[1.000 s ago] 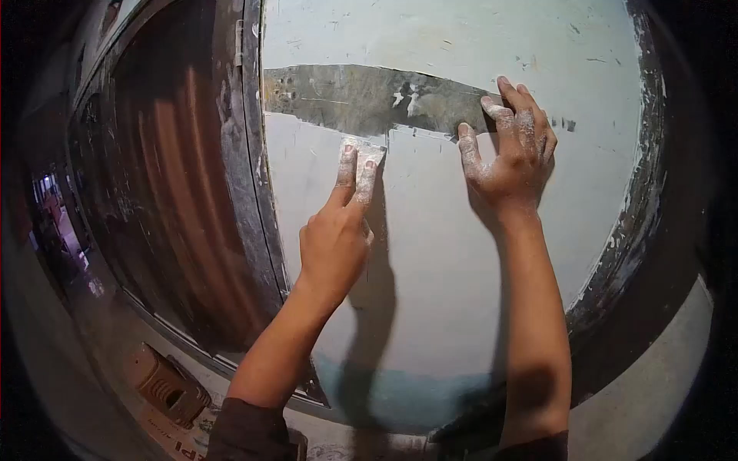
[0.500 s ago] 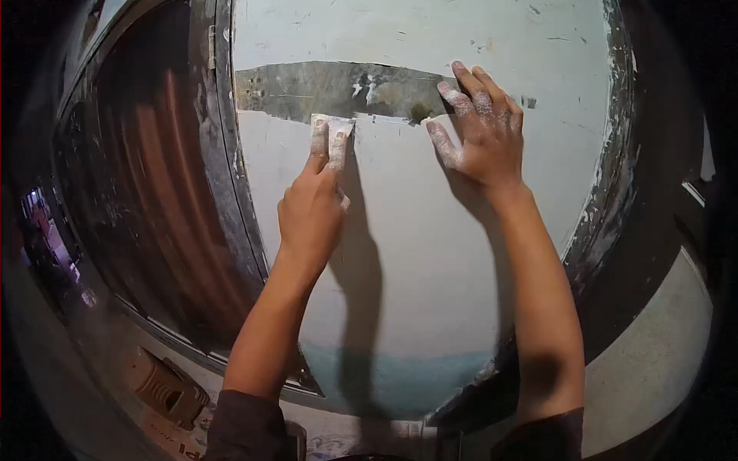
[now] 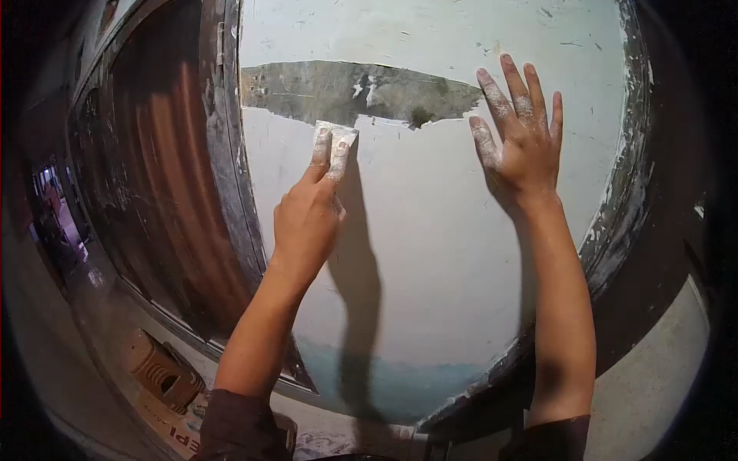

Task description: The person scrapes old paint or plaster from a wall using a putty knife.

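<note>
A pale wall panel (image 3: 430, 253) has a bare grey strip (image 3: 300, 88) with ragged edges across its upper part. My left hand (image 3: 311, 211) grips a small flat scraper (image 3: 338, 134), with two whitened fingers stretched along its face. The scraper's top edge meets the lower border of the grey strip. My right hand (image 3: 524, 138) lies against the panel beyond the strip's right end, fingers spread and dusted white, holding nothing.
Left of the panel stands a dark frame (image 3: 227, 138) beside a reddish-brown curtain-like surface (image 3: 173, 169). A worn dark frame (image 3: 626, 169) edges the right side. A brown plastic stool (image 3: 163, 373) is on the floor at lower left.
My right hand has shifted right, off the end of the grey strip, and its fingers have spread wider. My left hand keeps the scraper at nearly the same place on the strip's lower border.
</note>
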Demonstrator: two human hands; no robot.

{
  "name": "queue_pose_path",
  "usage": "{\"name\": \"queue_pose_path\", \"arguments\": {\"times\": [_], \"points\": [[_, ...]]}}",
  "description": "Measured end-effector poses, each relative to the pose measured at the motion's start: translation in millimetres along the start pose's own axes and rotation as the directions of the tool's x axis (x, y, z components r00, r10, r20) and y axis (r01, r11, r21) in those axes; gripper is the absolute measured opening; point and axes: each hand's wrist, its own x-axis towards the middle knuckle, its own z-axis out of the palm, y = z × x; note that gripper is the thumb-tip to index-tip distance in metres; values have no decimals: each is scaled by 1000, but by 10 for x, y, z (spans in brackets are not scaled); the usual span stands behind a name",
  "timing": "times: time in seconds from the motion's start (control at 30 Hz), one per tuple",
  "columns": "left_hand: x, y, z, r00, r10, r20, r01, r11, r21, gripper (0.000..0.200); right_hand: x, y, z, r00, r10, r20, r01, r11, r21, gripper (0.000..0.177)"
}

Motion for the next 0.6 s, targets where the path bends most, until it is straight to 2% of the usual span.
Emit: {"name": "queue_pose_path", "arguments": {"times": [0.03,0.1,0.17,0.23,0.33,0.5,0.6], "points": [[23,7,1,999,-28,23,27,999,38,65,0,16,10,1000,-11,-4,11,1000,3,58],[117,79,-40,999,4,-47,-5,1000,-22,64,3,35,-3,1000,-22,1,22,1000,15,58],[174,94,-13,999,-27,-39,26,999,-44,63,-6,37,-19,999,-32,1,32,999,25,58],[91,85,-7,998,-12,-57,8,998,-64,40,-12,79,-8,999,-51,-4,52,997,49,57],[-31,70,61,993,22,-116,-29,998,-64,34,-70,162,-8,994,-109,-7,109,992,65,56],[149,97,56,993,20,-112,-30,996,-85,34,-148,144,-23,996,-92,-4,93,994,62,53],[41,76,113,990,51,-128,-53,998,-19,45,-162,142,1,996,-77,-46,80,994,77,49]]}}
